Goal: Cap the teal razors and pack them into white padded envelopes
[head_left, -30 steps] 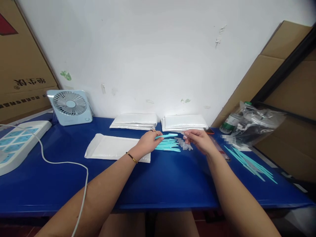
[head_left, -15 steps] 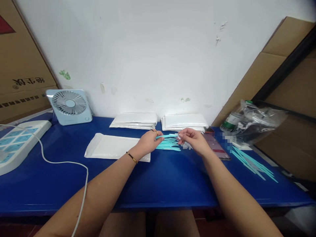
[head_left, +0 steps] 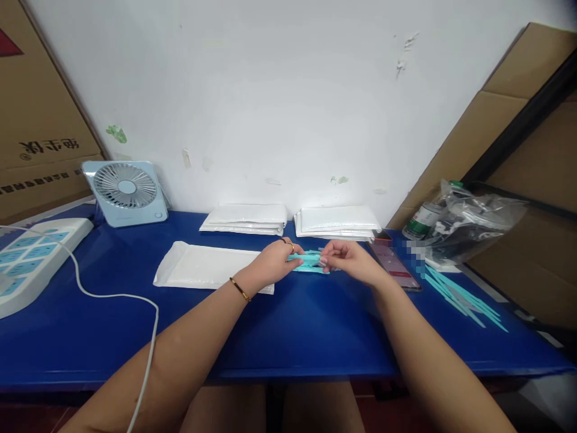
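Between my two hands a thin teal strip (head_left: pixel 310 258) is stretched over a few similar strips lying on the table. My left hand (head_left: pixel 278 260) is closed, pinching the left end of the strip with thumb and fingers. At the other end, my right hand (head_left: pixel 345 260) pinches it with bent fingers, which hide that tip. Under my left wrist and reaching out to the left lies a white padded envelope (head_left: pixel 205 264). Whatever is beneath my right palm is covered from view.
Two stacks of white envelopes (head_left: pixel 246 216) stand against the wall. To the right are a phone (head_left: pixel 399 267), more teal strips (head_left: pixel 466 297) and a bottle (head_left: pixel 424 219) beside a plastic bag (head_left: pixel 478 231). A fan (head_left: pixel 127 189), power strip (head_left: pixel 38 258) and white cable (head_left: pixel 117 296) are left.
Both hands have come slightly lower and a bit closer together. The strip between them has moved down over the others, and the pale bits by my right hand are now covered.
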The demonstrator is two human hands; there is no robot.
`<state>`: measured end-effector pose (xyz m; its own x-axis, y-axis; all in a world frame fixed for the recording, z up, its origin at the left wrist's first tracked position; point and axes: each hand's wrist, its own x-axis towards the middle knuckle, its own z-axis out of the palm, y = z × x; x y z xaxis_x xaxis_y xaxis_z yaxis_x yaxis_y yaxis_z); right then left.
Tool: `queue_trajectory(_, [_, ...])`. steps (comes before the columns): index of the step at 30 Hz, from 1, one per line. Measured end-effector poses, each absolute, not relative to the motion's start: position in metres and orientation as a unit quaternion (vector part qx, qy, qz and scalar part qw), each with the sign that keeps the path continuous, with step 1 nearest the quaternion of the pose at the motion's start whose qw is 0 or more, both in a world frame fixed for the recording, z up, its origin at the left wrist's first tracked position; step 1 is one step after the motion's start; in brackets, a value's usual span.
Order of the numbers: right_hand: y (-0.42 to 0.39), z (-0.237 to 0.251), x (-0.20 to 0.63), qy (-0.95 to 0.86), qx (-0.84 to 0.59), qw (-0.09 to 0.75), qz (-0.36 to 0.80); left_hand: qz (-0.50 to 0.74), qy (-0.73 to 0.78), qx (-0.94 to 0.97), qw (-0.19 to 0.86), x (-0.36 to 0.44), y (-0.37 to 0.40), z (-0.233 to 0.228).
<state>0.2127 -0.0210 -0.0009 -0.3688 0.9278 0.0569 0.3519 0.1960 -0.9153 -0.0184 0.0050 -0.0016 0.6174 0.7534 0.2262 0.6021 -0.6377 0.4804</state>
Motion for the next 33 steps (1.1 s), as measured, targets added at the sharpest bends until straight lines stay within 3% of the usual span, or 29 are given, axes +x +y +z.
queue_trajectory(4, [-0.027,0.005,0.219,-0.778,-0.451,0.159,0.409,0.118,0.48,0.856,0.149,-0.05,0.012,0.015])
queue_trajectory(7, [-0.027,0.007,0.221,-0.794,-0.451,0.1,0.396,-0.012,0.594,0.793,0.132,-0.072,0.021,0.021])
queue_trajectory(12, [-0.018,0.007,0.251,-0.755,-0.538,0.229,0.298,-0.12,0.633,0.748,0.16,-0.094,0.036,0.016])
queue_trajectory(17, [-0.01,0.0,0.281,-0.735,-0.632,0.168,0.178,-0.135,0.645,0.732,0.172,-0.129,0.046,0.013])
queue_trajectory(22, [-0.008,-0.008,0.27,-0.73,-0.648,0.145,0.163,0.001,0.629,0.769,0.11,-0.121,0.039,0.023])
queue_trajectory(25, [-0.007,-0.01,0.264,-0.73,-0.651,0.136,0.154,0.122,0.5,0.85,0.114,-0.086,0.028,0.02])
queue_trajectory(33, [-0.007,-0.004,0.262,-0.742,-0.602,0.248,0.162,0.092,0.359,0.926,0.073,-0.034,0.018,-0.011])
